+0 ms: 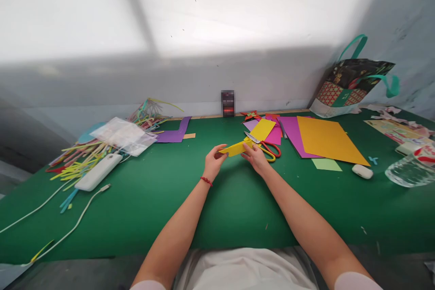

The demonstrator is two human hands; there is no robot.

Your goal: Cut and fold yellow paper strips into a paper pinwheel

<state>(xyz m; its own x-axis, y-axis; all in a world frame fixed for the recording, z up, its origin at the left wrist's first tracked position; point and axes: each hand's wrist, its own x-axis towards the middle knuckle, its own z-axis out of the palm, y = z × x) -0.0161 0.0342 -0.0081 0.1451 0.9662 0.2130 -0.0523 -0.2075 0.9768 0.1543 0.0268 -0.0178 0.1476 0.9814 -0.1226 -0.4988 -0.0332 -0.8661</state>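
Observation:
A folded strip of yellow paper (pixel 235 148) is held above the green table between my two hands. My left hand (pixel 215 159) pinches its left end, a red bracelet on the wrist. The right end is gripped by the thumb and fingers of my right hand (pixel 255 157). Just behind my right hand lie scissors (pixel 271 148) with red and yellow handles, their blades partly apart. Under and behind the scissors is a flat yellow sheet (pixel 263 129), on top of pink and lilac pieces.
Purple (pixel 292 133) and orange sheets (pixel 329 138) lie at the right, near a white earbud case (pixel 362 171) and a plastic bottle (pixel 411 170). A bag (pixel 346 86) stands behind. Left are paper strips (pixel 102 145), a white power bank (pixel 98 172) and cables. A phone-like object (pixel 228 103) leans on the wall.

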